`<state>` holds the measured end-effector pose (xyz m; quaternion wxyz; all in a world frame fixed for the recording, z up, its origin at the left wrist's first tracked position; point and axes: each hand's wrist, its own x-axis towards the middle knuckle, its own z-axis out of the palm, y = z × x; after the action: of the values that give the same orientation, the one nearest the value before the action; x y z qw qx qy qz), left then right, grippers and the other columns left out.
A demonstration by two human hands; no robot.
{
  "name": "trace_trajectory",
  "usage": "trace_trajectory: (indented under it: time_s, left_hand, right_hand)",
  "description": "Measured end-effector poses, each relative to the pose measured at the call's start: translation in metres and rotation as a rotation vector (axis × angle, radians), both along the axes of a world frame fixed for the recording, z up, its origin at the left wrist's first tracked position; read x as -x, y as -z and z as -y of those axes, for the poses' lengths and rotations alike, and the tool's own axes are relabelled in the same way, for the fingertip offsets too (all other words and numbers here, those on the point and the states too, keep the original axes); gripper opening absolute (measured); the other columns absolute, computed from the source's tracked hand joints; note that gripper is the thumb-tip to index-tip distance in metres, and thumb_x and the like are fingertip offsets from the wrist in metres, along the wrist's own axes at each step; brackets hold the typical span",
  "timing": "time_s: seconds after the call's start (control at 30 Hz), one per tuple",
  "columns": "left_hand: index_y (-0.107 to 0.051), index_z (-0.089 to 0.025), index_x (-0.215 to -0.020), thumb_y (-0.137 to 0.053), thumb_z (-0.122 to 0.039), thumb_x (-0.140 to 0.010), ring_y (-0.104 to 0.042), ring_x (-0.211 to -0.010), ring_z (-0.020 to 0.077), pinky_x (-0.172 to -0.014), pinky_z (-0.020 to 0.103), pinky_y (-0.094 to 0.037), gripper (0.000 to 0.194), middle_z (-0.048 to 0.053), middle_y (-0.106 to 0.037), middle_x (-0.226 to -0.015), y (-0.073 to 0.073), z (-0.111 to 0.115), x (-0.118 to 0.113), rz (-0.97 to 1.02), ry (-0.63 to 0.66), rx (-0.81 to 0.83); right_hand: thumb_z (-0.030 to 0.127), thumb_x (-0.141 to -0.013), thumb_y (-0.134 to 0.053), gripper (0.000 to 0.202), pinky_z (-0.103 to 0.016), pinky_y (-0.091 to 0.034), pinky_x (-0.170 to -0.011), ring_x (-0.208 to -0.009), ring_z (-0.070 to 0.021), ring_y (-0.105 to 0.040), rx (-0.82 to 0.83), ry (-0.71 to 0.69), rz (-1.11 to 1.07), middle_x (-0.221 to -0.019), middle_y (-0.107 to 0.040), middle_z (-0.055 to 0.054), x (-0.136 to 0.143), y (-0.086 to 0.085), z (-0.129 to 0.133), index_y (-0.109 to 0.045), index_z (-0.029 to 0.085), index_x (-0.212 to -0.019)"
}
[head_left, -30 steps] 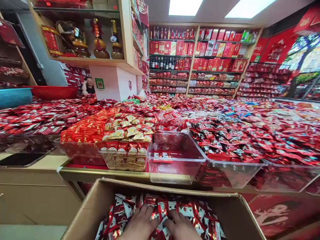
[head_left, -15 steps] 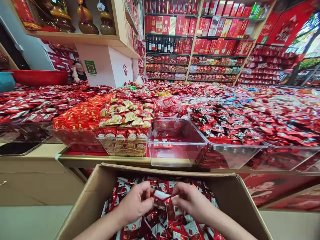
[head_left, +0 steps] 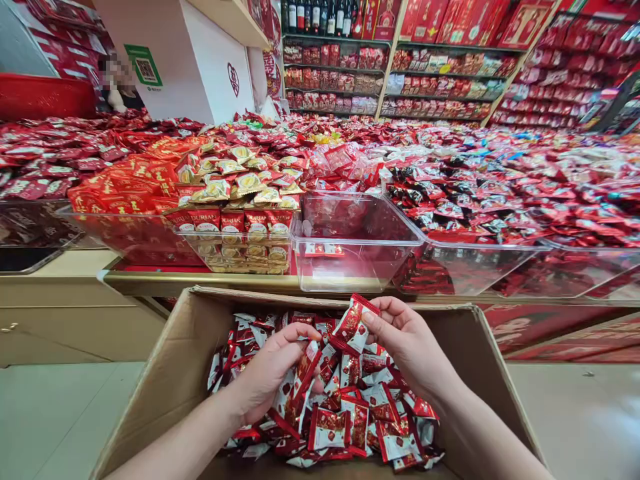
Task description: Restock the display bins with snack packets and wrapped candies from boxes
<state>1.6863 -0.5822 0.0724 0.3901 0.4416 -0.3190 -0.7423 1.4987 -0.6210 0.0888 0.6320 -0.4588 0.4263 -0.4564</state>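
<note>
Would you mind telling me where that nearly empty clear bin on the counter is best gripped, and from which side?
Grip the clear bin by its flared top rim at the near front wall, coming from the box side, probably with both hands. Its left, right and back sides are crowded by the durian-packet bin and heaped sweets, while the front wall stands clear above the cardboard box.

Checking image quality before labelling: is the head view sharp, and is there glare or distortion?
Head view: evenly lit; the hands, left and right, and the packets in the cardboard box are sharp; reflections on the clear bin; wide-angle bending toward the edges; a blurred patch upper left.
</note>
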Motion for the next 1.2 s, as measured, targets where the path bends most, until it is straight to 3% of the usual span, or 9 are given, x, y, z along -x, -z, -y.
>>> trace_trajectory:
  time_s: [0.2,0.3,0.4,0.5,0.6,0.7,0.87,1.07,1.2]
  left_hand:
    - [-0.041,-0.021,-0.106,-0.045,-0.026,-0.075,-0.055,-0.045,0.0099,-0.043,0.02,-0.043,0.031,-0.002,-0.059,-0.062,-0.006,-0.006,0.011,-0.033,0.142,0.001]
    - [-0.046,-0.019,-0.104,-0.049,-0.025,-0.072,-0.053,-0.047,0.0094,-0.046,0.023,-0.045,0.032,-0.001,-0.06,-0.066,-0.009,-0.007,0.017,-0.044,0.077,-0.02]
    - [-0.054,-0.017,-0.091,-0.049,-0.019,-0.068,-0.052,-0.048,0.0096,-0.049,0.022,-0.043,0.023,-0.001,-0.06,-0.065,0.004,-0.001,0.015,0.065,-0.029,0.012]
    - [-0.057,-0.014,-0.077,-0.048,-0.01,-0.063,-0.052,-0.057,0.0094,-0.059,0.02,-0.041,0.018,-0.002,-0.06,-0.066,0.017,0.007,0.007,0.181,-0.103,0.168]
    - [-0.057,-0.014,-0.076,-0.048,-0.014,-0.067,-0.053,-0.064,0.0107,-0.066,0.022,-0.04,0.013,-0.002,-0.06,-0.068,0.012,0.008,0.002,0.205,-0.08,0.245]
    - [-0.056,-0.015,-0.083,-0.05,-0.025,-0.07,-0.052,-0.062,0.0107,-0.063,0.022,-0.04,0.017,-0.001,-0.059,-0.067,-0.003,0.005,0.001,0.15,-0.028,0.193]
    - [-0.054,-0.017,-0.086,-0.05,-0.027,-0.072,-0.05,-0.057,0.008,-0.057,0.019,-0.038,0.018,-0.003,-0.057,-0.064,-0.014,0.005,-0.005,0.156,-0.003,0.169]
    - [-0.055,-0.016,-0.091,-0.049,-0.027,-0.072,-0.053,-0.065,0.0118,-0.062,0.022,-0.04,0.023,0.0,-0.06,-0.07,-0.018,0.007,-0.01,0.204,0.008,0.163]
    - [-0.057,-0.015,-0.085,-0.051,-0.027,-0.069,-0.053,-0.063,0.0112,-0.06,0.021,-0.04,0.021,0.0,-0.061,-0.07,-0.023,0.008,-0.009,0.228,-0.021,0.159]
  right_hand:
    - [0.032,-0.066,-0.06,0.028,-0.02,-0.038,-0.051,-0.052,-0.007,-0.047,0.084,0.032,-0.049,-0.059,-0.052,0.005,-0.008,0.009,0.002,-0.043,0.019,-0.084]
    - [0.031,-0.067,-0.057,0.021,-0.02,-0.037,-0.05,-0.052,-0.0071,-0.044,0.107,-0.036,-0.122,-0.058,-0.049,0.004,-0.013,0.012,-0.003,-0.04,0.018,-0.067]
    - [0.024,-0.066,-0.055,0.018,-0.021,-0.038,-0.053,-0.059,-0.0098,-0.048,0.201,-0.124,-0.254,-0.065,-0.052,0.001,-0.02,0.014,-0.01,-0.039,0.018,-0.06]
    - [0.019,-0.066,-0.051,0.006,-0.023,-0.039,-0.058,-0.066,-0.0122,-0.049,0.367,-0.174,-0.39,-0.072,-0.055,-0.001,-0.025,0.014,-0.015,-0.048,0.019,-0.071]
    - [0.024,-0.07,-0.049,0.019,-0.024,-0.039,-0.063,-0.069,-0.0128,-0.05,0.457,-0.133,-0.425,-0.076,-0.056,-0.002,-0.024,0.011,-0.014,-0.049,0.02,-0.089]
    - [0.031,-0.074,-0.048,0.024,-0.022,-0.038,-0.057,-0.062,-0.011,-0.048,0.317,-0.107,-0.302,-0.068,-0.053,0.0,-0.02,0.004,-0.009,-0.043,0.02,-0.095]
    - [0.034,-0.067,-0.057,0.025,-0.018,-0.032,-0.048,-0.051,-0.0053,-0.039,0.037,-0.057,-0.112,-0.058,-0.045,0.004,-0.018,-0.005,-0.005,-0.04,0.017,-0.07]
    - [0.032,-0.062,-0.063,0.038,-0.018,-0.034,-0.048,-0.055,-0.0068,-0.046,-0.042,-0.064,0.054,-0.069,-0.054,0.003,-0.025,-0.005,-0.011,-0.037,0.021,-0.086]
    - [0.034,-0.062,-0.063,0.03,-0.017,-0.031,-0.045,-0.05,-0.0051,-0.043,-0.026,-0.114,0.002,-0.062,-0.052,0.003,-0.025,0.003,-0.01,-0.042,0.018,-0.075]
